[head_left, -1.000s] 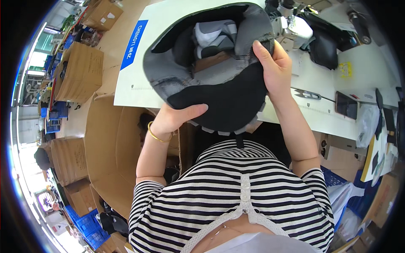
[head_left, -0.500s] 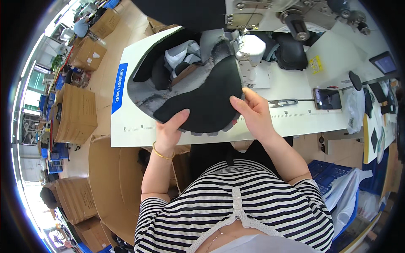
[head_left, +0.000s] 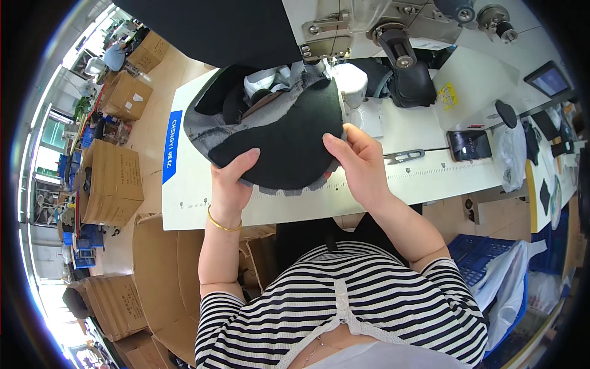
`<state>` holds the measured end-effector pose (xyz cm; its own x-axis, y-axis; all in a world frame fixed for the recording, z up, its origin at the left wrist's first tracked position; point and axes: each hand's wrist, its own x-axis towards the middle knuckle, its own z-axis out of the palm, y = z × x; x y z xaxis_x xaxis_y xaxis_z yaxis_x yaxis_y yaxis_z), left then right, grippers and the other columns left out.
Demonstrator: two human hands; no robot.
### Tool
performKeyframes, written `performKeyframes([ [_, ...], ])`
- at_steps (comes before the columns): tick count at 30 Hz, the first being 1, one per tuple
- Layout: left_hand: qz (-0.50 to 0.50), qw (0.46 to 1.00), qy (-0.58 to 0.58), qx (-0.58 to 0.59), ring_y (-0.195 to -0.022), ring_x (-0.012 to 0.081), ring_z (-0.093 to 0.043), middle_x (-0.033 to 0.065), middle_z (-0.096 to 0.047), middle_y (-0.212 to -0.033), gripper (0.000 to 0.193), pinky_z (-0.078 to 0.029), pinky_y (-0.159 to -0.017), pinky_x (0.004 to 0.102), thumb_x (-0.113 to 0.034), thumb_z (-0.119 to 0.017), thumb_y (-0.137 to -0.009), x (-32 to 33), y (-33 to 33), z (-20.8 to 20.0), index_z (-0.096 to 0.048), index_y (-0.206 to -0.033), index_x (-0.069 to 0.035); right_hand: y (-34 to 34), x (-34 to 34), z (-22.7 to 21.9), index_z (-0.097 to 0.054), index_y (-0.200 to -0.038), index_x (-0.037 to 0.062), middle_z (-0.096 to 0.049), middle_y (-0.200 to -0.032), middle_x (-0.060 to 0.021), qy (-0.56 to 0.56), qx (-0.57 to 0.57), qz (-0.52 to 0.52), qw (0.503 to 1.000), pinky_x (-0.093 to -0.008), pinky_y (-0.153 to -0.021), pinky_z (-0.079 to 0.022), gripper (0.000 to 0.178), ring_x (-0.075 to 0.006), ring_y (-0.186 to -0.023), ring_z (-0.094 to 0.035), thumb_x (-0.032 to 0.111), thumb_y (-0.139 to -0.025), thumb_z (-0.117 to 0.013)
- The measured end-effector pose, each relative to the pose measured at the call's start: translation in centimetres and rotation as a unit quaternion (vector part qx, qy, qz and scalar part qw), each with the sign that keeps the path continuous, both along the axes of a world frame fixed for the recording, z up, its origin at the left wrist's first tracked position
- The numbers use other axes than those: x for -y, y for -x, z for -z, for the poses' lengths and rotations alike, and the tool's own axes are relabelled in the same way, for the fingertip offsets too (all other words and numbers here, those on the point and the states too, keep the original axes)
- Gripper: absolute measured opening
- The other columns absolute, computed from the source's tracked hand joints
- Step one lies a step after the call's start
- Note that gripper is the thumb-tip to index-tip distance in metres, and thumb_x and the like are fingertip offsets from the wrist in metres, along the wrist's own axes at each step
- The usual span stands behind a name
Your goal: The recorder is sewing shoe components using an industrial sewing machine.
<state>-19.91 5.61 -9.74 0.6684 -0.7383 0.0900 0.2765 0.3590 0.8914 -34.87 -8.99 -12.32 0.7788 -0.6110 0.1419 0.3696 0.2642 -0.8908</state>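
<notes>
A black-and-grey sewn fabric piece [head_left: 286,144], hollow and curved like a deep bowl, is held between my two hands at the sewing machine [head_left: 326,46]. Its smooth black panel faces up, and small grey tabs line its near edge. My left hand [head_left: 233,181] grips the near left edge, thumb on top and fingers hidden beneath. On the right edge, my right hand [head_left: 362,163] pinches the rim, thumb over the black panel. Pale fabric [head_left: 268,81] shows inside the hollow. The piece's far side lies by the needle area, where contact cannot be made out.
Thread snips [head_left: 404,157] lie on the white table [head_left: 295,209] right of my right hand. Beyond are a phone-like black device [head_left: 469,146] and stacked black pieces [head_left: 412,83]. Cardboard boxes [head_left: 114,181] stand left; a blue crate [head_left: 479,258] is at lower right.
Both hands have shifted the fabric piece slightly away from me across the table, and its black panel now faces up more. The whole view has also tilted a little.
</notes>
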Motion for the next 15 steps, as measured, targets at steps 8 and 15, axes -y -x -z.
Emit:
performKeyframes([
  [8,-0.003,0.998,-0.030,0.050,-0.092,0.0246,-0.065,0.0153,-0.066,-0.102,0.032,-0.054,-0.082,0.0342,0.007,-0.054,-0.077,0.2,-0.2,-1.5,-0.058,-0.109,0.004,-0.1,-0.1,0.1,-0.052,-0.082,0.0022,-0.059,-0.071,-0.0005,-0.021,0.009,-0.001,1.000,-0.0217,-0.052,-0.049,0.021,-0.0047,-0.060,-0.056,0.019,-0.094,-0.055],
  [15,-0.020,0.999,-0.027,0.035,-0.086,0.0248,-0.067,0.0159,-0.067,-0.097,0.027,-0.055,-0.078,0.0321,0.011,-0.056,-0.076,0.5,0.4,-2.7,-0.062,-0.102,0.006,0.1,0.0,0.1,-0.058,-0.101,-0.0005,-0.064,-0.087,-0.0038,-0.048,0.013,-0.034,0.998,-0.0236,-0.059,-0.049,0.019,-0.0077,-0.071,-0.059,0.017,-0.096,-0.052],
])
